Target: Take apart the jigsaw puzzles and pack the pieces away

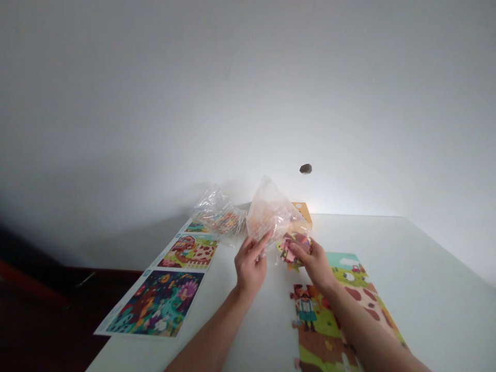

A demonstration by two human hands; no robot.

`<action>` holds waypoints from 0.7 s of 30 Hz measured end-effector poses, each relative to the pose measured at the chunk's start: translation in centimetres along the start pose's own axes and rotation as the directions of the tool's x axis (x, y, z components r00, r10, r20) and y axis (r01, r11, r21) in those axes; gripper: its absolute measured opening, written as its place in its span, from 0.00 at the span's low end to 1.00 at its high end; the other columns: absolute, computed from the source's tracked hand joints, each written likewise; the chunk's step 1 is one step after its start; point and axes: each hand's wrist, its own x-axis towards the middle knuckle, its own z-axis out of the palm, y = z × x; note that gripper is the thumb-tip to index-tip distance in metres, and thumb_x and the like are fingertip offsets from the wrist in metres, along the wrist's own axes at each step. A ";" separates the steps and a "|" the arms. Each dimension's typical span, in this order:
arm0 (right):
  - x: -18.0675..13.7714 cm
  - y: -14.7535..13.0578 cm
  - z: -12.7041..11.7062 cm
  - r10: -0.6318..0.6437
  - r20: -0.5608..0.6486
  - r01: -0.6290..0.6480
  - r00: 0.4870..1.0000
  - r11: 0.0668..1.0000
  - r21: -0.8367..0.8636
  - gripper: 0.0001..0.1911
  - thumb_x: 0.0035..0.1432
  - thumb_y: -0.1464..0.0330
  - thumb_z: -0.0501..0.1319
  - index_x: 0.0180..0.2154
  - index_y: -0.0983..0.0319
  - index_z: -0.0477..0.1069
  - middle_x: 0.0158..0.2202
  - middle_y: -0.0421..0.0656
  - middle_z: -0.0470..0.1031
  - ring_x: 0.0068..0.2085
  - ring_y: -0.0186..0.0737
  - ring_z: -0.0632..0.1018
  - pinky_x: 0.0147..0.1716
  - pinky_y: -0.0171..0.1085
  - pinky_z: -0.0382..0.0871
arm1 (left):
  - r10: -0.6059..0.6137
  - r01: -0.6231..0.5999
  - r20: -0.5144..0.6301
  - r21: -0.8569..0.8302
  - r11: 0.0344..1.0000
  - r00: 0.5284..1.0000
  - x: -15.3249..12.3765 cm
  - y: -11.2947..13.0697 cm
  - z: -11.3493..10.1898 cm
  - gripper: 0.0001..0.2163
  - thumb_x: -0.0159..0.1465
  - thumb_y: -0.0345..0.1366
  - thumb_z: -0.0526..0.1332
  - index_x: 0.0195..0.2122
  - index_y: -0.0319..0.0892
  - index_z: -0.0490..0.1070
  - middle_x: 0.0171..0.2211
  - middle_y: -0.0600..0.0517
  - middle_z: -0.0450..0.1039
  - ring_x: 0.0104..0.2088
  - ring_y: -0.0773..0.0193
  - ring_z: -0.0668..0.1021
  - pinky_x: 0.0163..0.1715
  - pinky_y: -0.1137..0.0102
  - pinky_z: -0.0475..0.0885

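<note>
My left hand (251, 263) pinches the lower edge of a clear plastic bag (271, 212) and holds it up over the white table (426, 279). My right hand (314, 261) is closed on a few colourful puzzle pieces (291, 247) just below the bag's mouth. Under my right forearm lies a partly assembled farm puzzle (341, 305) showing a figure, cow patches and sheep.
Three picture cards lie in a row along the table's left edge: a dark colourful one (157, 304), a barn one (189, 251) and a further one under a second clear bag of pieces (220, 217). An orange box (304, 212) stands behind the held bag. A wall rises behind.
</note>
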 end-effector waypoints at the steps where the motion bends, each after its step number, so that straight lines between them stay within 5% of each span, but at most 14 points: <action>1: 0.1 0.1 0.0 -0.022 -0.077 0.017 0.997 0.998 -0.062 0.25 0.50 0.55 0.67 0.43 0.66 0.72 0.40 0.49 0.79 0.39 0.46 0.78 0.40 0.41 0.73 | -0.001 0.003 0.056 -0.029 1.000 0.998 -0.2 0.2 0.1 0.18 0.62 0.31 0.55 0.51 0.48 0.74 0.23 0.53 0.62 0.26 0.65 0.67 0.30 0.72 0.66; 5: -0.3 0.6 0.3 -0.112 -0.130 0.090 0.985 0.982 -0.169 0.28 0.51 0.54 0.66 0.46 0.67 0.70 0.38 0.50 0.79 0.40 0.49 0.79 0.40 0.43 0.74 | -0.005 0.066 0.313 -0.185 0.981 0.950 -1.4 1.6 1.0 0.21 0.63 0.33 0.56 0.58 0.45 0.67 0.35 0.46 0.75 0.34 0.62 0.74 0.39 0.70 0.71; 9: -1.3 0.4 0.7 -0.245 0.060 0.250 0.968 0.892 -0.376 0.26 0.54 0.58 0.65 0.52 0.61 0.68 0.38 0.45 0.79 0.38 0.44 0.79 0.39 0.40 0.74 | -0.078 0.142 0.260 -0.237 0.961 0.962 -2.2 2.0 1.3 0.21 0.63 0.36 0.58 0.58 0.44 0.67 0.52 0.45 0.72 0.47 0.57 0.76 0.50 0.66 0.69; 14: -1.7 -0.5 1.0 -0.259 0.264 0.362 0.929 0.782 -0.507 0.29 0.57 0.63 0.62 0.59 0.56 0.61 0.47 0.46 0.76 0.43 0.43 0.78 0.43 0.39 0.72 | -0.251 0.265 0.088 -0.228 0.937 0.964 -2.2 1.5 0.9 0.21 0.62 0.38 0.60 0.57 0.43 0.68 0.49 0.45 0.75 0.39 0.59 0.79 0.44 0.68 0.72; 17: -1.7 -0.4 1.1 -0.241 0.315 0.386 0.918 0.727 -0.568 0.21 0.56 0.69 0.60 0.53 0.59 0.68 0.44 0.47 0.77 0.41 0.43 0.77 0.41 0.38 0.71 | -0.198 0.260 0.220 -0.301 0.917 0.955 -2.0 1.9 0.7 0.19 0.59 0.37 0.63 0.53 0.43 0.73 0.45 0.44 0.77 0.38 0.59 0.79 0.45 0.68 0.72; 21: -1.4 0.5 1.2 -0.230 0.165 0.283 0.959 0.770 -0.572 0.11 0.52 0.73 0.58 0.39 0.64 0.74 0.34 0.46 0.78 0.34 0.42 0.76 0.37 0.38 0.70 | -0.091 0.263 0.417 -0.376 0.889 0.904 -2.0 2.7 0.9 0.15 0.58 0.36 0.64 0.47 0.44 0.77 0.37 0.45 0.80 0.35 0.58 0.79 0.44 0.65 0.72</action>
